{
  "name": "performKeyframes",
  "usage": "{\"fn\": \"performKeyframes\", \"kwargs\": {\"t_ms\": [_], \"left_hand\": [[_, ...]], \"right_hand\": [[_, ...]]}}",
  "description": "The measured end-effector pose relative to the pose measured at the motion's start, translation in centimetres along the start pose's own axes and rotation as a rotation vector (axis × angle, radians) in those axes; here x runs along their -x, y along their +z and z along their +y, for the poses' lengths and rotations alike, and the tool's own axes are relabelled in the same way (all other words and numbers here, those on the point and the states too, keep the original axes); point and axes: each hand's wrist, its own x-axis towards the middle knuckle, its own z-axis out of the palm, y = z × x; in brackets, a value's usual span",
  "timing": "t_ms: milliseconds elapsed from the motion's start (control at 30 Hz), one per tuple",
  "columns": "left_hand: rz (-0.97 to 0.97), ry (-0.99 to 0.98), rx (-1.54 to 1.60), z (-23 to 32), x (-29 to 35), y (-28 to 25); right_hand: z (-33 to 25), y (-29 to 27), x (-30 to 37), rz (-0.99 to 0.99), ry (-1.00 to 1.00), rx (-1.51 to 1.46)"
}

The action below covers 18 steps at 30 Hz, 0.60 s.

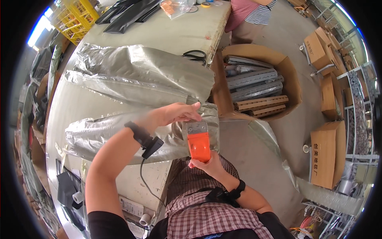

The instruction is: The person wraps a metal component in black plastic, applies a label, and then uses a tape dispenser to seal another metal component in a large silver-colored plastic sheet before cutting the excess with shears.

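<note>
My right hand (209, 164) is closed around an orange hand-held tool (199, 145) with a grey bolted metal head. Its exact kind does not show. The metal end points away from me, just below my left hand (182, 113). My left fingers are curled, with the thumb stretched to the right, at the gathered end of a shiny silver-grey plastic wrap (115, 135); they seem to pinch it. Beyond lie more long silver-grey wraps (147, 65) across the table (159, 39), their right ends near its edge. Black-handled scissors (195, 55) rest behind them.
Right of the table stands an open cardboard box (292, 85) with several wrapped long rolls (254, 79). A person (250, 18) is at the far table end. Boxes on a trolley (328, 153) and metal racks stand right. Black sheets (131, 16) lie at the back. A cable hangs from my left wrist.
</note>
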Motion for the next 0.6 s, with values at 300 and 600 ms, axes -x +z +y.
{"fn": "performKeyframes", "kwargs": {"t_ms": [300,600], "left_hand": [[0.013,-0.042,-0.334,0.3,0.0,0.0],[0.578,0.253,-0.409,1.1,-0.7,0.4]], "right_hand": [[1.2,0.3,-0.3,0.078,-0.251,0.367],[2.0,0.7,1.7,-0.021,0.032,-0.141]]}}
